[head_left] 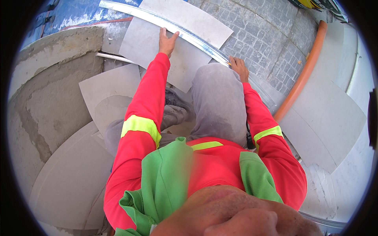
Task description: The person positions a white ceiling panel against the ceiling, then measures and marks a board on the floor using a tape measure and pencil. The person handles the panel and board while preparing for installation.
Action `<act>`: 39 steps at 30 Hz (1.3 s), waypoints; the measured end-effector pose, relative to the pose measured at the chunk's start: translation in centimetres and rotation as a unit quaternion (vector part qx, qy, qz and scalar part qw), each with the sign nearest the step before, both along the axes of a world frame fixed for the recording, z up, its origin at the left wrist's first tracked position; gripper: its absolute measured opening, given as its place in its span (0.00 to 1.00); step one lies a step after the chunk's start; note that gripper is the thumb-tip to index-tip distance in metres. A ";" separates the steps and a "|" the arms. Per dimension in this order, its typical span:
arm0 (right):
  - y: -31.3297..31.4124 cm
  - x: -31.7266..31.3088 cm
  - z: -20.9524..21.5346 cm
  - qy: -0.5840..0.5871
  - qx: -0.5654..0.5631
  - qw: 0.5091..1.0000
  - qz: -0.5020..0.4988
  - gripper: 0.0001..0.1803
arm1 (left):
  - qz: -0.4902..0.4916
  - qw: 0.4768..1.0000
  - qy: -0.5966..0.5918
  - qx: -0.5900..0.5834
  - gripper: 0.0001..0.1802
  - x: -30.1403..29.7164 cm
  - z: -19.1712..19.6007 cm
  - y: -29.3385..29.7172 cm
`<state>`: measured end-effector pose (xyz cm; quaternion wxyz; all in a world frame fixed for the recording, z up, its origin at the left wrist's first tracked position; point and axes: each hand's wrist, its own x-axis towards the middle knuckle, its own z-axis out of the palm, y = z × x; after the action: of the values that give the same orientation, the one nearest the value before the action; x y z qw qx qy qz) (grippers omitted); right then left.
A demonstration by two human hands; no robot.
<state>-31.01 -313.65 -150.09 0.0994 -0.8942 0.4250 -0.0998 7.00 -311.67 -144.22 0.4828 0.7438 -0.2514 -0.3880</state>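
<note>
A long, shiny metal profile [189, 40] lies slantwise across light grey boards, from the far left toward my right side. My left hand [167, 43] rests at its near edge, thumb and fingers spread apart, the fingertips touching the metal. Beside my raised knee, my right hand [239, 69] is closed at the profile, its fingers bent. A small yellow tip shows at those fingers; what it belongs to I cannot make out. One grey board [157, 55] lies under the profile on the near side, and another board [197, 19] extends beyond it.
An orange pipe [303, 80] runs along the right, next to more grey boards [321, 118]. Dark paving stones [262, 35] stretch ahead. On the left stands a rough concrete wall [51, 94], with a thin white pipe [114, 58] near it. Blue sheeting [82, 13] is at the far left.
</note>
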 end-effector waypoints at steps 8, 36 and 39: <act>-0.5 0.2 -2.7 0.014 0.026 1.000 0.002 0.20 | -0.282 0.841 -0.424 0.186 0.41 -3.2 2.3 1.2; -13.7 22.8 4.6 -0.143 0.305 0.939 0.074 0.23 | -0.393 0.750 -0.462 0.264 0.41 -7.4 6.2 1.6; -15.2 32.2 4.2 -0.099 0.175 0.975 0.090 0.16 | -0.392 0.747 -0.465 0.270 0.41 -7.4 6.1 1.7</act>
<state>1.21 -328.86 -145.93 0.3044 -0.8832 0.3414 -0.1031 -0.35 -310.00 -138.09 -0.1089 0.7677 -0.5986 -0.2010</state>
